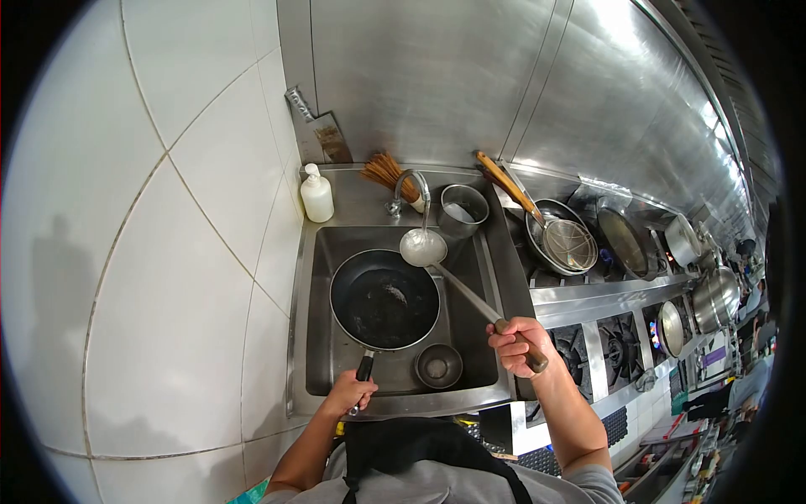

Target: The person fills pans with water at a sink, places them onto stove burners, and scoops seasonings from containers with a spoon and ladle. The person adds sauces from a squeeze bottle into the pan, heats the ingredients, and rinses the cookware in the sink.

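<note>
Frying pan [384, 302] in sink [403, 406], left hand [351, 393] fingers clamped on handle; likely rigid, front-heavy, slick. Ladle [422, 248] over sink, right hand [516, 344] fingers wrapped round grip, best hold; probably stiff, tip-heavy.

Black is seen on the pan [384, 300] beyond the left fingers [359, 389], brown on the ladle handle [535, 361] within the right fingers [510, 345]; left of both, white tiles [180, 353] are crossed by brownish lines [168, 152]
</note>
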A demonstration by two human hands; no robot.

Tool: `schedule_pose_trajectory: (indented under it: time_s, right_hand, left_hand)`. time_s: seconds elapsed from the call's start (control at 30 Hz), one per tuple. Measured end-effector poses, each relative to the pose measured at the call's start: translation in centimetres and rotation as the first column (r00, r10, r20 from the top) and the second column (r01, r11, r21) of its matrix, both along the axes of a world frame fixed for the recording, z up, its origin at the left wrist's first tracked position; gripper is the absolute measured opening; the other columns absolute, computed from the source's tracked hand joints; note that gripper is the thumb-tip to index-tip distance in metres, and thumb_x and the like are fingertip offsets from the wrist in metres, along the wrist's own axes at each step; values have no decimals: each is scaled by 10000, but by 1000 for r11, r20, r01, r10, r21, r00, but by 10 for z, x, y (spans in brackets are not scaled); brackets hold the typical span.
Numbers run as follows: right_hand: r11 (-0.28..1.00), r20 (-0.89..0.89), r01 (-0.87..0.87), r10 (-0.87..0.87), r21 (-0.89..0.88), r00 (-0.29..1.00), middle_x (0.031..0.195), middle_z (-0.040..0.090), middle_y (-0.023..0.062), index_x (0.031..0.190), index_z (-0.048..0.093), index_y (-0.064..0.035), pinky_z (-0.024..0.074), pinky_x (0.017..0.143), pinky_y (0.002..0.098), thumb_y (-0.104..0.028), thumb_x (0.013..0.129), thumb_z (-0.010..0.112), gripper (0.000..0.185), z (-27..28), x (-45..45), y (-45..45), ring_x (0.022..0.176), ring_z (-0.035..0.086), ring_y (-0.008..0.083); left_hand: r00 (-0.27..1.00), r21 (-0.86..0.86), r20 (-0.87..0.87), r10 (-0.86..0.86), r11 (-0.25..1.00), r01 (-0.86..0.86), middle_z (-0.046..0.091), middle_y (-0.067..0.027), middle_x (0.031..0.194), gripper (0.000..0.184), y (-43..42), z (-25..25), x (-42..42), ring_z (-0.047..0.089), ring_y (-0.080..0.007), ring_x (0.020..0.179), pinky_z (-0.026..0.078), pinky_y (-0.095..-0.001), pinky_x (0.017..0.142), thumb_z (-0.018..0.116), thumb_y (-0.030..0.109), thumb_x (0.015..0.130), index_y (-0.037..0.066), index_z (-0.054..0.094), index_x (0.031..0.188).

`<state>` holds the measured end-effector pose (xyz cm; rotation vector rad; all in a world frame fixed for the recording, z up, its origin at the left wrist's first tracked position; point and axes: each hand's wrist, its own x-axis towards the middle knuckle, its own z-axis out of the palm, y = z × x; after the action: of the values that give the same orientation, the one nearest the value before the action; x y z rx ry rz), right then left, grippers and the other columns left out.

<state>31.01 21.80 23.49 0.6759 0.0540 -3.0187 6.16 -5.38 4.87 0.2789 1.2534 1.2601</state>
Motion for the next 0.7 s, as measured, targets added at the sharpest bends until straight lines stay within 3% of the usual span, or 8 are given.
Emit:
schedule_pose_trajectory:
  time_s: [0.5, 0.7]
  right_hand:
    - [1000, -19, 1, -1, 16, 1000, 656, 429, 14, 985, 543, 26, 333, 396, 272, -55, 849, 471, 174, 16, 3, -3, 421, 425, 113]
    - [999, -29, 13, -12, 34, 1000, 660, 432, 17, 1000, 535, 23, 336, 396, 272, -55, 844, 464, 188, 28, 7, -7, 423, 432, 115]
  left_hand:
    - [996, 4, -86, -26, 1000, 26, 484, -31, 556, 136, -2, 16, -1, 472, -117, 407, 351, -279, 378, 627, 13, 790, 30, 494, 809]
    - [999, 33, -32, -17, 999, 19, 488, -33, 567, 137, -1, 21, 1, 470, -118, 408, 349, -277, 379, 628, -1, 785, 19, 497, 820]
